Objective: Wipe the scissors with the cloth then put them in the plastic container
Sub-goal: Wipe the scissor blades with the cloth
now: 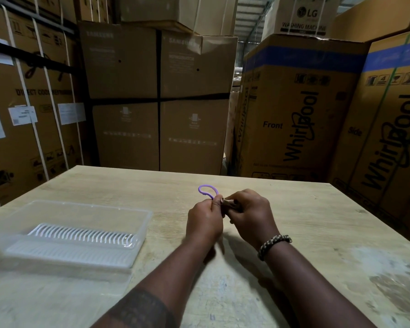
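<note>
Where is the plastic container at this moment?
In head view, the plastic container sits on the left of the table, apart from the left hand and right hand at centre.

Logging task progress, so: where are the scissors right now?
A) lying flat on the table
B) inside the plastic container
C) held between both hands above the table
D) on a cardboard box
C: the scissors poke their purple loop out of the left hand, and the right hand grips the cloth beside it.

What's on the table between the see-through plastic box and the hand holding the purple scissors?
Nothing. The head view shows only bare pale wooden table between the clear plastic container and the left hand gripping the purple-handled scissors.
</note>
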Demonstrator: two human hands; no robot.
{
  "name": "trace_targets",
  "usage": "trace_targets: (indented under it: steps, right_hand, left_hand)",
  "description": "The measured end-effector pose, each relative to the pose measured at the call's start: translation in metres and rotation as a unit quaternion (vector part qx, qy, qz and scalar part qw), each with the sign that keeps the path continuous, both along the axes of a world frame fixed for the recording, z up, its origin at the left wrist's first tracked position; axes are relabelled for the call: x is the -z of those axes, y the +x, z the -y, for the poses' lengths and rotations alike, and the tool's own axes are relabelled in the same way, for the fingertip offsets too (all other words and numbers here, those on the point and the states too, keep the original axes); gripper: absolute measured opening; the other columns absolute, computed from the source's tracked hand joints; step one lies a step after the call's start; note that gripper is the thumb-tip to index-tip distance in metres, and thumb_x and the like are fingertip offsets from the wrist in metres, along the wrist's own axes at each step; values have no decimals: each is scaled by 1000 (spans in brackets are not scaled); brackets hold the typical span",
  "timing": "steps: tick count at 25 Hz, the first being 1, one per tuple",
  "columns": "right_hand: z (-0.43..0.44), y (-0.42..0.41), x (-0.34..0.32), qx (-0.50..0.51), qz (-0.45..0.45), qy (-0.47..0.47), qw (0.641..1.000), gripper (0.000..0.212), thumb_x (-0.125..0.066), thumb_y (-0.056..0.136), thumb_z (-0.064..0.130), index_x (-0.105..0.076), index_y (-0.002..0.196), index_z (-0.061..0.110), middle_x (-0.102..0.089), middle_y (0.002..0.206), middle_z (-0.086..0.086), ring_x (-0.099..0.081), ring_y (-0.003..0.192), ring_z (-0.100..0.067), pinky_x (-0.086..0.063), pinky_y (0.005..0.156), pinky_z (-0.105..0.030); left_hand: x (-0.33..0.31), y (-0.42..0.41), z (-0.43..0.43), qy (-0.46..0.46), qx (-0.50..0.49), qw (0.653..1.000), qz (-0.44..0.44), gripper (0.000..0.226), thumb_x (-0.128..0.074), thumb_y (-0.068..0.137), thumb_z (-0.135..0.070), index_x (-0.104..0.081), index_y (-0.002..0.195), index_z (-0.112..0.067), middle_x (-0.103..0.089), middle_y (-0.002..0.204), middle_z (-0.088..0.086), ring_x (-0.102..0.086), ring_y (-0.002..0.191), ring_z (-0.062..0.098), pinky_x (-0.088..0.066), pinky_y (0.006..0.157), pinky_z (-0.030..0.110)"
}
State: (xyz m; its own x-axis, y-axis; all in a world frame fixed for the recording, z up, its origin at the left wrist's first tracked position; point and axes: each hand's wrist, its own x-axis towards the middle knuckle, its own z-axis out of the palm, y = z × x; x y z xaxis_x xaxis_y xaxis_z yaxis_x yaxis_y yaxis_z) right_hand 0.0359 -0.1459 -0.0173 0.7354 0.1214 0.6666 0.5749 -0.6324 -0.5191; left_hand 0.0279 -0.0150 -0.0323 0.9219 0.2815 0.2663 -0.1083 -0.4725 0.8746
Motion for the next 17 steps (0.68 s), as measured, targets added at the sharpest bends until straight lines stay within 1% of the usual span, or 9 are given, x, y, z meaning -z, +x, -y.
trace_targets:
  steps: [1,3,7,8,10,12,14,15,17]
  right_hand:
    - [1,3,1,7,0,3,1000,11,-84,77,13,-79,83,21,-65,77,5,-64,66,-10,-58,61,-35]
    - [6,5,3,37,12,4,999,9,-85,78,15,-81,86,17,-64,75,3,-64,66,-13,-56,62,-33]
    - [26,10,5,95,1,48,994,3,-79,86,20,-79,88,18,-64,76,3,-66,65,-18,-60,60,-43]
    - [28,9,5,97,10,62,993,2,-79,86,19,-78,88,18,-65,76,4,-67,65,-17,-60,59,-44]
    - [24,3,2,60,29,74,995,4,-80,84,17,-78,86,20,-67,76,6,-69,65,-15,-60,56,-40]
    - [13,-5,0,2,-8,68,998,8,-82,82,15,-78,81,21,-69,73,4,-68,56,-14,-58,50,-36]
    - [6,-5,0,-19,-48,72,996,10,-84,80,13,-80,78,21,-69,71,0,-66,51,-15,-58,46,-36]
    - [6,-1,2,-10,-45,72,996,9,-85,79,13,-80,79,21,-69,71,-1,-66,52,-15,-58,47,-37]
    - [11,3,4,28,-19,44,998,9,-84,78,12,-81,81,20,-69,73,0,-66,61,-14,-58,56,-38]
  left_hand:
    - [0,0,-1,-11,8,1000,-1,55,-40,107,-52,-69,73,-20,-68,71,-4,-63,75,18,-37,59,30]
    - [0,0,-2,-23,23,999,-5,53,-43,106,-53,-68,72,-21,-70,71,-6,-64,75,16,-38,60,29]
    - [2,-5,4,-8,13,1000,-8,54,-42,106,-53,-71,77,-19,-73,78,-3,-62,73,15,-38,58,29]
    - [2,-5,5,-2,7,1000,-9,55,-41,106,-54,-72,79,-18,-73,78,-3,-61,73,15,-38,58,29]
    - [0,-3,5,11,-3,1000,-7,57,-39,107,-54,-75,83,-17,-74,80,-2,-62,76,17,-38,60,31]
    - [0,0,5,23,-7,1000,-3,59,-38,107,-54,-74,82,-15,-74,81,2,-64,79,21,-39,63,32]
    - [1,1,3,17,-3,1000,-1,58,-39,107,-53,-73,80,-15,-74,80,1,-64,80,22,-39,64,33]
    - [1,0,2,5,1,1000,-1,57,-41,106,-53,-73,79,-16,-75,80,0,-65,80,21,-41,64,34]
    - [2,-1,-1,-8,13,1000,3,55,-43,106,-53,-72,75,-18,-75,78,-2,-66,78,19,-44,65,33]
